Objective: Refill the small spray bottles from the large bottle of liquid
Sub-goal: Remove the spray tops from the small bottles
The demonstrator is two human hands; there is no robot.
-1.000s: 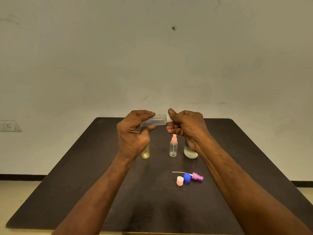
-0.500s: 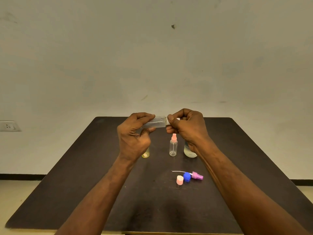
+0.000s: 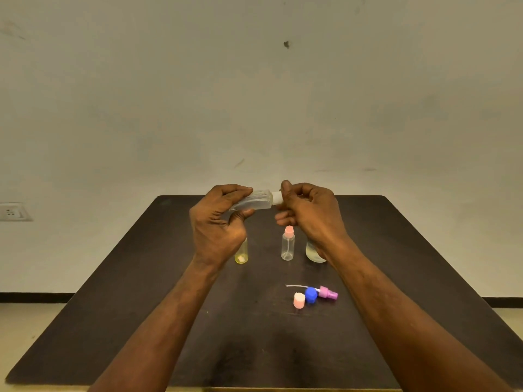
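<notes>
My left hand (image 3: pixel 218 222) grips a small clear bottle (image 3: pixel 254 200) held sideways above the table. My right hand (image 3: pixel 308 213) pinches its white cap (image 3: pixel 276 198) at the right end. Below stand a small bottle with yellowish liquid (image 3: pixel 241 254), partly hidden by my left hand, a clear spray bottle with a pink top (image 3: pixel 288 244), and a wider bottle of pale liquid (image 3: pixel 313 253), partly behind my right wrist.
On the dark table (image 3: pixel 141 306) nearer to me lie a pink cap (image 3: pixel 299 300), a blue cap (image 3: pixel 310 295) and a purple spray head with a thin tube (image 3: pixel 328 293). A wall socket (image 3: pixel 12 212) sits at far left.
Both hands stayed at about the same place with the sideways bottle. My right fingers shifted around the white cap, and more of the cap now shows.
</notes>
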